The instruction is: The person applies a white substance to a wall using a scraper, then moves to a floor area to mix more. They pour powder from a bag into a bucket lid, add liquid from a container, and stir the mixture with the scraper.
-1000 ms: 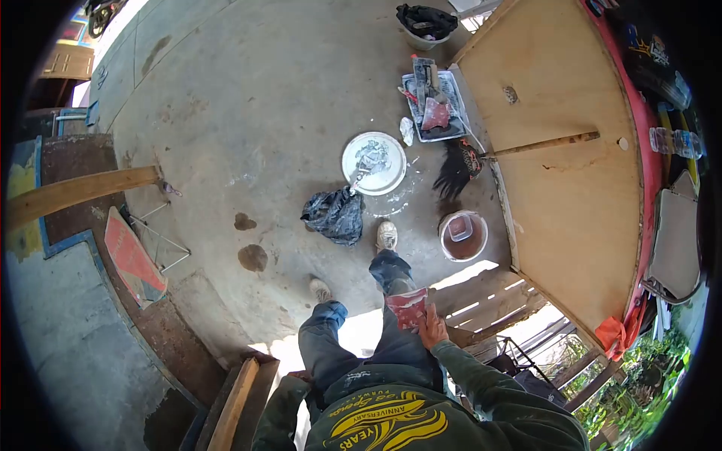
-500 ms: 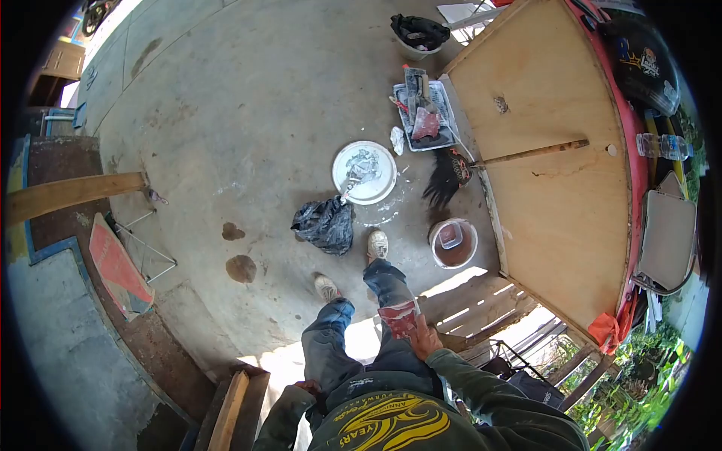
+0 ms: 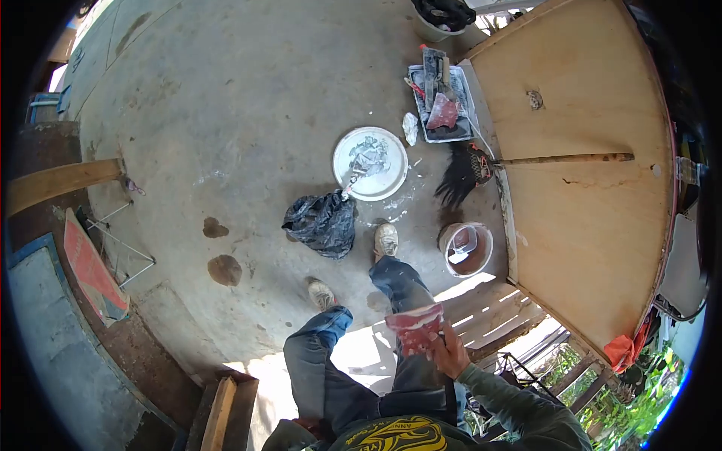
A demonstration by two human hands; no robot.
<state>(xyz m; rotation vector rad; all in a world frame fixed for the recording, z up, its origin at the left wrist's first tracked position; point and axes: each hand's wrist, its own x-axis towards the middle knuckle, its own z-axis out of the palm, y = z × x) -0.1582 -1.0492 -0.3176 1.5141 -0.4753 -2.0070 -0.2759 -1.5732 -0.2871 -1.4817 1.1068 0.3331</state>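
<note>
My right hand [image 3: 450,353] is closed on a red putty scraper [image 3: 415,325], a flat piece with pale smears along it, held above my right thigh. My left hand [image 3: 310,426] rests by my left hip, mostly hidden by the sleeve and clothing, so its fingers do not show. In front of my feet lies a round white lid [image 3: 391,180] with grey-white paste on it. Beside the lid is a crumpled black plastic bag [image 3: 320,225].
A tray [image 3: 470,113] at the upper right holds several tools, another red scraper among them. Close by are a broom [image 3: 459,174] and a bucket [image 3: 486,259] with a clear container inside. A wooden panel [image 3: 579,203] stands on the right. A wooden beam [image 3: 68,180] juts from the left.
My right hand has lifted the red scraper slightly and turned it, bringing it nearer the camera. The view has shifted a little. My left hand stays by my hip.
</note>
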